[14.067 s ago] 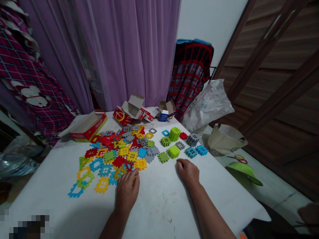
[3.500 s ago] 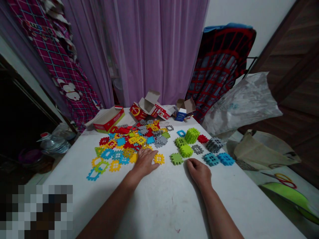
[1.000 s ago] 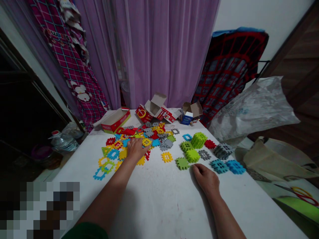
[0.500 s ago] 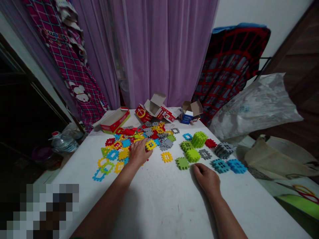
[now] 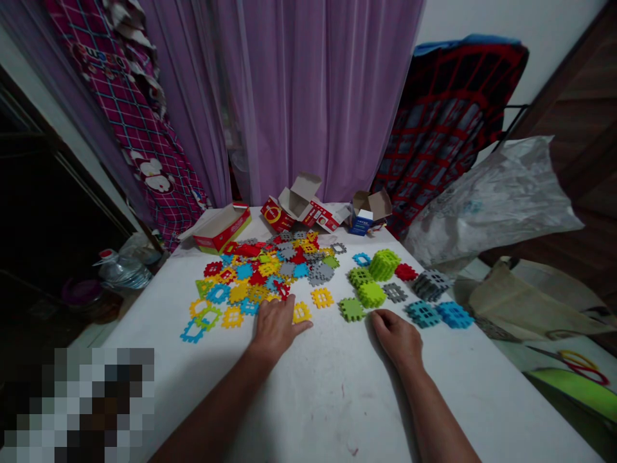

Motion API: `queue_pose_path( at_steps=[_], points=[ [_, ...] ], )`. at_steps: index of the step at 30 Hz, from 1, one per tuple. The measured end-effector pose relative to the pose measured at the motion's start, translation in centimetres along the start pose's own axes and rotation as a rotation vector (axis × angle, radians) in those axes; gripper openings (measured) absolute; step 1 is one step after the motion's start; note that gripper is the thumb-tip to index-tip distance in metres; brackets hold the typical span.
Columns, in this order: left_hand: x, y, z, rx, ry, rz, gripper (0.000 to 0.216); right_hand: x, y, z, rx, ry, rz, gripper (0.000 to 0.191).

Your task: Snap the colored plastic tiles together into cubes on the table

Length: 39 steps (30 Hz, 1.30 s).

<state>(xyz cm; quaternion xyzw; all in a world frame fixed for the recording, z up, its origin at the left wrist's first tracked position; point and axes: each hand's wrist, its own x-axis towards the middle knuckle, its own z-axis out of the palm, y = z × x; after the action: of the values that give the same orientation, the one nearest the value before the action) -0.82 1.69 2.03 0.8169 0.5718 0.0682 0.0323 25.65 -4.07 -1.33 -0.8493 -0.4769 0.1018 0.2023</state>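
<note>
My left hand is low over the white table at the near edge of a loose pile of interlocking plastic tiles. Its thumb stands apart from the fingers. Just beside it, between thumb and forefinger, lies a yellow window tile; another yellow tile is a little further right. My right hand rests on the table with curled fingers, and nothing shows in them. Close to its fingertips is a green tile stack, with a brighter green stack behind.
Further right stand a teal stack, a blue stack and a grey stack. A single grey tile and red tiles lie among them. Opened cardboard boxes line the back edge before a purple curtain.
My left hand has come back toward me from the pile. The yellow window tile beside it has moved nearer, to the pile's near right. My right hand stays put.
</note>
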Motion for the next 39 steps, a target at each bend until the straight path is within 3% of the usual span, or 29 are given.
queue_pose_path(
  at_steps=[4, 8, 11, 19, 29, 34, 39],
  points=[
    [0.0, -0.7, -1.2, -0.041, -0.069, 0.090, 0.041, -0.1, -0.1, -0.1, -0.004, -0.006, 0.001, 0.037],
    [0.4, -2.6, -1.5, -0.162, -0.131, 0.318, 0.061, -0.1, -0.2, -0.2, -0.005, -0.020, 0.010, 0.037],
    [1.1, -3.5, -1.3, -0.201, -0.162, 0.402, 0.073, -0.1, -0.2, -0.2, -0.004, -0.014, 0.007, 0.036],
    [2.4, -3.9, -1.1, -0.100, -0.197, 0.415, 0.041, 0.0, 0.0, 0.0, 0.012, 0.000, 0.006, 0.035],
    [2.5, -3.6, -2.2, -0.128, -0.209, 0.382, 0.039, -0.2, -0.4, -0.4, -0.005, -0.025, 0.021, 0.036],
    [2.3, -3.9, -1.3, -0.189, -0.107, 0.384, 0.034, -0.2, -0.3, -0.3, 0.015, -0.015, 0.019, 0.035],
    [2.4, -2.4, 0.0, -0.241, 0.156, 0.247, 0.027, -0.1, -0.3, -0.2, 0.004, -0.014, 0.020, 0.035]
  ],
)
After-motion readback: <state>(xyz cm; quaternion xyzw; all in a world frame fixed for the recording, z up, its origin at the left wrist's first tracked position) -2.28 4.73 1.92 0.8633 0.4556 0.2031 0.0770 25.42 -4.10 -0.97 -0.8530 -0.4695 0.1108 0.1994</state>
